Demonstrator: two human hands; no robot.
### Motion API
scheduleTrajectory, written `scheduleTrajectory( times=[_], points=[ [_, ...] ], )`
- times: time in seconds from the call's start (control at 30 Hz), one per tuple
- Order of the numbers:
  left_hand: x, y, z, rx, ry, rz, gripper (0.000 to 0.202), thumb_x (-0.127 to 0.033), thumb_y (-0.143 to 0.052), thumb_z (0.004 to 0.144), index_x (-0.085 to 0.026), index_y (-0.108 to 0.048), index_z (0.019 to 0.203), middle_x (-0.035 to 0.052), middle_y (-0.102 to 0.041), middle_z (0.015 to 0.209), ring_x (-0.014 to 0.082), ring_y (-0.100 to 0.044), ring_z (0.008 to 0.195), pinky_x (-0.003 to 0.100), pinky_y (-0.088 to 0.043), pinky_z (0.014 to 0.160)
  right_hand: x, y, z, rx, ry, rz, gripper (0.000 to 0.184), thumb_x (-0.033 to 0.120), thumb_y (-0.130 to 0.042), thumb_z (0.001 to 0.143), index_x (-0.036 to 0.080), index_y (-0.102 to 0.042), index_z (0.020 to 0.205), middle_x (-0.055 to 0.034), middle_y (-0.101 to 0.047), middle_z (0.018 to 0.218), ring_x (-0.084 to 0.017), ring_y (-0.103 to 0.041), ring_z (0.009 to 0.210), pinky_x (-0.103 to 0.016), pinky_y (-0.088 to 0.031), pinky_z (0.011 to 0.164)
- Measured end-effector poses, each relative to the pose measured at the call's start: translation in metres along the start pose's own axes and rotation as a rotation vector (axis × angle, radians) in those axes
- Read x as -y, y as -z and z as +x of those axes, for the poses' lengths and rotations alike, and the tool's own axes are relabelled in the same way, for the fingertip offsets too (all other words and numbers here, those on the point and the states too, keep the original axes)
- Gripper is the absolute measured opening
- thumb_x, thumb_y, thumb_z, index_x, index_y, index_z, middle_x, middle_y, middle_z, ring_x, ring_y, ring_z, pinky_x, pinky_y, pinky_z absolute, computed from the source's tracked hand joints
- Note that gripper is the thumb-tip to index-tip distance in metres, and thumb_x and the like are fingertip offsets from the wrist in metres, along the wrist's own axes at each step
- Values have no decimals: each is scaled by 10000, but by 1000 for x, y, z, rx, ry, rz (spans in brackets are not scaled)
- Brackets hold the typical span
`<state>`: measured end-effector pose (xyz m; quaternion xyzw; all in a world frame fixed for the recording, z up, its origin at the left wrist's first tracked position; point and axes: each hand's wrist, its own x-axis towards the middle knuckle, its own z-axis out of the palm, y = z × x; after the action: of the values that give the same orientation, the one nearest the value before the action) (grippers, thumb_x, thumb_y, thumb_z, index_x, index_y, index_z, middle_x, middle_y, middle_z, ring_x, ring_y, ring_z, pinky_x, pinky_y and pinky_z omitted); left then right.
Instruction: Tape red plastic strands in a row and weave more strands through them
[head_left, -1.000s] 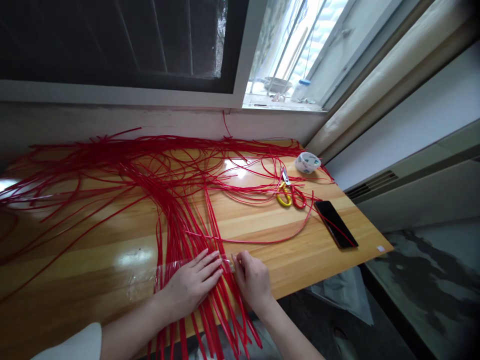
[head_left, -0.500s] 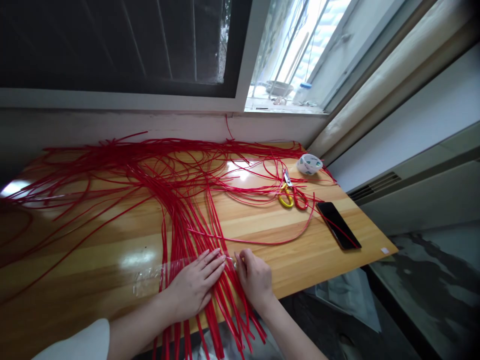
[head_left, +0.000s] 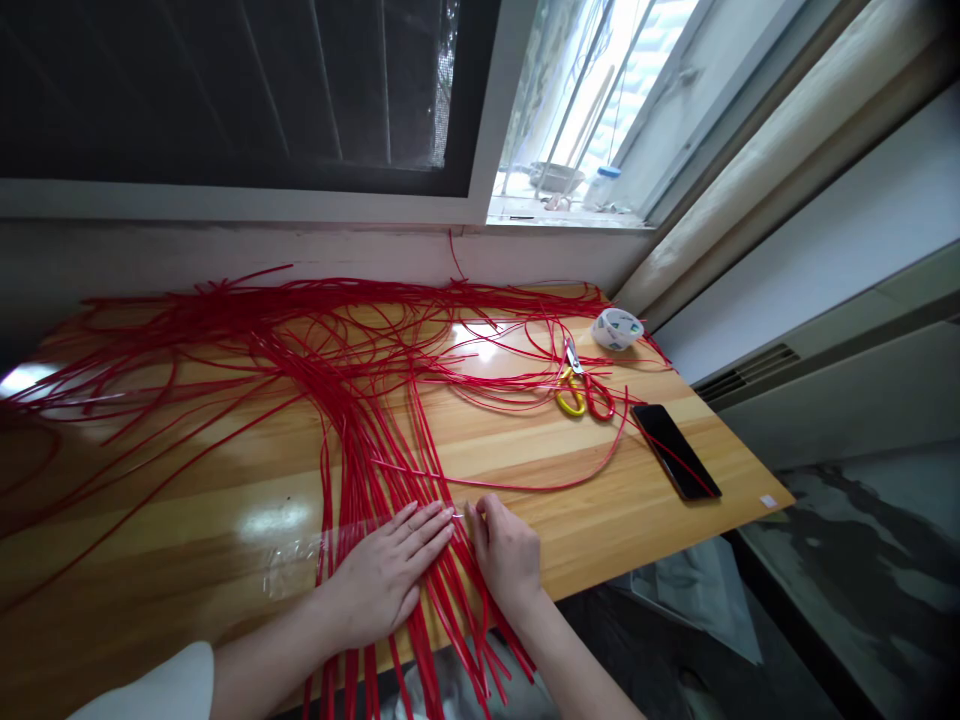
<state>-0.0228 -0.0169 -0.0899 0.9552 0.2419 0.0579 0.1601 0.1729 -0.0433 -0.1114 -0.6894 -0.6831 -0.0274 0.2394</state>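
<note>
Many long red plastic strips (head_left: 360,400) fan across a wooden table (head_left: 187,470) and gather into a bundle at the near edge. A strip of clear tape (head_left: 300,550) lies across the bundle. My left hand (head_left: 386,575) lies flat on the tape and strips, fingers stretched out. My right hand (head_left: 506,550) rests just right of it, fingers curled, its fingertips pinching at the tape's end over the strips. The strip ends hang over the table's near edge.
Yellow and red scissors (head_left: 581,385) lie among the strips at the right. A white tape roll (head_left: 616,328) sits at the far right corner and a black phone (head_left: 676,450) near the right edge. A window and wall stand behind; the floor drops off at the right.
The view has shifted slightly. My hands have stayed on the bundle, with the fingers moving a little along the tape.
</note>
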Motion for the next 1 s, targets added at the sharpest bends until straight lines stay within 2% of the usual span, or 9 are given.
scheduleTrajectory(
  times=[0.2, 0.37, 0.47, 0.57, 0.63, 0.77, 0.9, 1.0],
  points=[
    [0, 0, 3, -25, 16, -23, 827, -59, -426, 641, -177, -190, 1425, 42, -209, 1496, 213, -161, 1373, 417, -189, 1120, 0, 0, -1, -77, -3, 15, 240, 311, -357, 927, 157, -531, 865, -27, -597, 624, -140, -555, 529, -237, -331, 511],
    [0, 3, 5, -23, 1, -70, 833, -57, -427, 623, -171, -209, 1419, 50, -214, 1494, 212, -159, 1374, 429, -212, 1115, -3, 2, 3, 1, 23, -14, 242, 299, -378, 916, 187, -576, 834, -59, -568, 760, -165, -547, 686, -244, -383, 583],
    [0, 3, 5, -31, -6, -56, 775, -70, -427, 685, -161, -202, 1421, 54, -198, 1497, 203, -152, 1375, 410, -200, 1120, -8, 2, 8, 13, 105, -41, 223, 257, -399, 902, 184, -607, 935, -76, -552, 812, -191, -514, 758, -287, -414, 672],
    [0, 2, 4, -59, -10, -33, 683, -151, -431, 787, -161, -187, 1425, 63, -197, 1496, 205, -173, 1371, 400, -187, 1121, -13, 2, 12, 39, 223, -19, 257, 172, -432, 868, 218, -613, 1044, -82, -538, 884, -196, -487, 820, -324, -416, 759],
    [1, 1, 5, -68, -19, -26, 652, -240, -435, 836, -165, -174, 1429, 70, -218, 1489, 209, -196, 1365, 395, -188, 1118, -16, 3, 14, 84, 275, -8, 318, 116, -449, 828, 244, -616, 1067, -75, -525, 899, -191, -478, 830, -320, -417, 769],
    [3, -1, 5, -64, -30, -16, 630, -404, -417, 874, -195, -196, 1426, 71, -259, 1475, 219, -211, 1360, 404, -181, 1113, -21, 6, 17, 151, 333, 4, 387, 73, -454, 776, 225, -599, 1101, -79, -525, 906, -188, -477, 820, -311, -430, 753],
    [3, 1, 4, -42, -21, -23, 612, -409, -405, 883, -216, -196, 1425, 64, -243, 1481, 221, -197, 1365, 417, -189, 1108, -37, 12, 21, 195, 421, 14, 384, 45, -407, 788, 195, -570, 1102, -93, -545, 952, -188, -493, 848, -311, -443, 774],
    [1, 6, 8, -34, -15, -44, 589, -378, -414, 882, -216, -225, 1416, 60, -262, 1476, 223, -207, 1362, 426, -206, 1104, -51, 15, 19, 168, 385, -18, 357, 38, -367, 816, 165, -544, 1100, -94, -556, 919, -187, -509, 823, -309, -460, 743]
  ],
)
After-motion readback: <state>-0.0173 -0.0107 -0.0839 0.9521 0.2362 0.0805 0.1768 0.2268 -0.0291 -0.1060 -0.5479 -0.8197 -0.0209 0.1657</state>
